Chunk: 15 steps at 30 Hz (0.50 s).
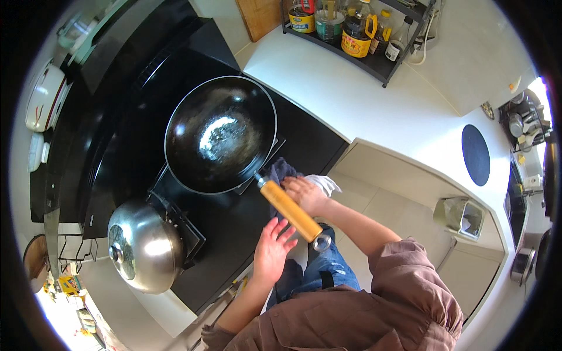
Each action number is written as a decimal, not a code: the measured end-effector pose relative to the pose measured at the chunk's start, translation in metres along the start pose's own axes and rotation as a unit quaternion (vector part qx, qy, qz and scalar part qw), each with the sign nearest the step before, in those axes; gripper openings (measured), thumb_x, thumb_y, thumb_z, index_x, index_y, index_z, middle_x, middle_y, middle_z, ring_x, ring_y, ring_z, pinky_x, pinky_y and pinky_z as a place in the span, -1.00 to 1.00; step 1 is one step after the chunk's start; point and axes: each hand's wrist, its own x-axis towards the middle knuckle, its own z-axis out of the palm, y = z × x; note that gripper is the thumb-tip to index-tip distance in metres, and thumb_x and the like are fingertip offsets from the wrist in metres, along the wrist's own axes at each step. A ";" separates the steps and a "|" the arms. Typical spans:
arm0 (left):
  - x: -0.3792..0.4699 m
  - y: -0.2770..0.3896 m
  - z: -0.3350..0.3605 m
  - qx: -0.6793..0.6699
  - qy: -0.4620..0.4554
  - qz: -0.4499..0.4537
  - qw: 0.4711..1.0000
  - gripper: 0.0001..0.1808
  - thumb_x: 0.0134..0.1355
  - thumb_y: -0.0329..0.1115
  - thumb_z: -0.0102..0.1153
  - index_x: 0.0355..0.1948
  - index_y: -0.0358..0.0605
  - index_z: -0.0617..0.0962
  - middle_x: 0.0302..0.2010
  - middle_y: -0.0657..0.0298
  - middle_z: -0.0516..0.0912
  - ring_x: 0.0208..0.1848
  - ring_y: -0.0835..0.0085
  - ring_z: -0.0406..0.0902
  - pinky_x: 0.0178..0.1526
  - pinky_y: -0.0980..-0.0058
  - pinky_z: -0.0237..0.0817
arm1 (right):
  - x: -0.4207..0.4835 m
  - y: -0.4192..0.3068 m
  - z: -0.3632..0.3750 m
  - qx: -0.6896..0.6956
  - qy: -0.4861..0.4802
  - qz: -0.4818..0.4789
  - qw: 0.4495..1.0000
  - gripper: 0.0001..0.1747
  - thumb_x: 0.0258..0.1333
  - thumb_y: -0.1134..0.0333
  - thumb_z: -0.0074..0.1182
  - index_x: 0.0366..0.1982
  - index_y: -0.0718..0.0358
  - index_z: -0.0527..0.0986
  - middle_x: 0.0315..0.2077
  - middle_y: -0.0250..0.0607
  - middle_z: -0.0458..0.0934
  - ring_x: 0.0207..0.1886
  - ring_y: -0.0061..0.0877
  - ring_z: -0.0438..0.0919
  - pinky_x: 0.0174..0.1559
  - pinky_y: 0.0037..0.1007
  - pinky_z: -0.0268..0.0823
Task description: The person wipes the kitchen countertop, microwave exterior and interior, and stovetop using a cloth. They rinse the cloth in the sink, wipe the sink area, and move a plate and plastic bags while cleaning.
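Note:
A dark wok (pixel 221 136) sits on the black cooktop (pixel 219 241), its wooden handle (pixel 292 211) pointing towards me. My right hand (pixel 307 193) rests on a dark cloth (pixel 281 169) beside the handle, on the cooktop near its front edge. A white cloth (pixel 323 183) shows just behind that hand. Whether its fingers grip the cloth is hard to tell, as the handle hides part of them. Left of the handle, my left hand (pixel 271 252) is raised with its palm up and fingers apart, holding nothing.
A domed metal lid (pixel 142 248) covers a pan on the left burner. A black range hood (pixel 127 109) spans the upper left. On the white counter (pixel 351 105) stands a black rack (pixel 333 48) with several bottles. A small bin (pixel 461 217) hangs at the right.

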 end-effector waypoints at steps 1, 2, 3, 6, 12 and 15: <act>0.022 -0.002 0.020 -0.034 -0.009 0.002 0.999 -0.46 0.30 0.08 -0.16 0.14 -0.06 0.32 0.11 0.18 0.39 0.10 0.27 0.37 0.07 0.23 0.27 | 0.002 0.027 -0.009 0.006 0.022 0.017 1.000 -0.57 -0.25 0.22 0.18 -0.21 0.13 0.48 -0.03 -0.21 0.42 0.16 -0.32 0.31 0.22 -0.20 0.12; 0.037 -0.004 0.043 -0.052 0.007 -0.012 0.999 -0.48 0.30 0.08 -0.14 0.13 -0.02 0.32 0.08 0.16 0.41 0.06 0.26 0.41 0.05 0.21 0.29 | 0.004 0.054 -0.031 -0.032 0.046 0.067 0.996 -0.59 -0.28 0.23 0.19 -0.25 0.14 0.48 -0.07 -0.16 0.42 0.10 -0.28 0.34 0.17 -0.21 0.17; 0.047 -0.005 0.066 -0.066 0.025 -0.022 0.997 -0.49 0.29 0.08 -0.12 0.13 0.02 0.31 0.06 0.15 0.43 0.01 0.25 0.45 0.04 0.19 0.30 | 0.007 0.083 -0.049 -0.028 0.035 0.151 0.988 -0.61 -0.29 0.25 0.19 -0.28 0.16 0.48 -0.08 -0.12 0.40 0.10 -0.23 0.33 0.16 -0.19 0.15; 0.051 -0.006 0.091 0.009 0.096 -0.007 0.995 -0.60 0.28 -0.02 -0.04 0.07 0.09 0.32 -0.27 0.27 0.44 -0.45 0.51 0.43 -0.26 0.33 0.41 | 0.025 0.138 -0.076 -0.129 0.123 0.210 0.961 -0.54 -0.17 0.22 0.16 -0.14 0.17 0.41 0.04 -0.05 0.31 0.24 -0.17 0.17 0.22 -0.05 -0.03; 0.050 0.002 0.081 -0.003 0.076 -0.031 0.997 -0.76 0.26 -0.16 -0.04 -0.12 0.09 0.27 -0.46 0.29 0.34 -0.56 0.47 0.37 -0.43 0.38 0.33 | 0.111 0.185 -0.053 -0.144 0.134 0.166 0.966 -0.38 -0.08 0.14 0.16 0.08 0.04 0.31 0.08 -0.05 0.31 0.23 -0.16 0.17 0.21 -0.08 0.00; 0.060 0.000 0.077 0.005 0.057 -0.030 0.998 -0.72 0.26 -0.10 -0.04 -0.15 0.05 0.24 -0.51 0.26 0.34 -0.61 0.45 0.37 -0.47 0.41 0.32 | 0.147 0.202 -0.046 -0.163 0.092 0.174 0.967 -0.48 0.09 0.05 -0.01 0.10 0.03 0.36 0.15 -0.11 0.26 0.27 -0.17 0.13 0.25 -0.08 -0.06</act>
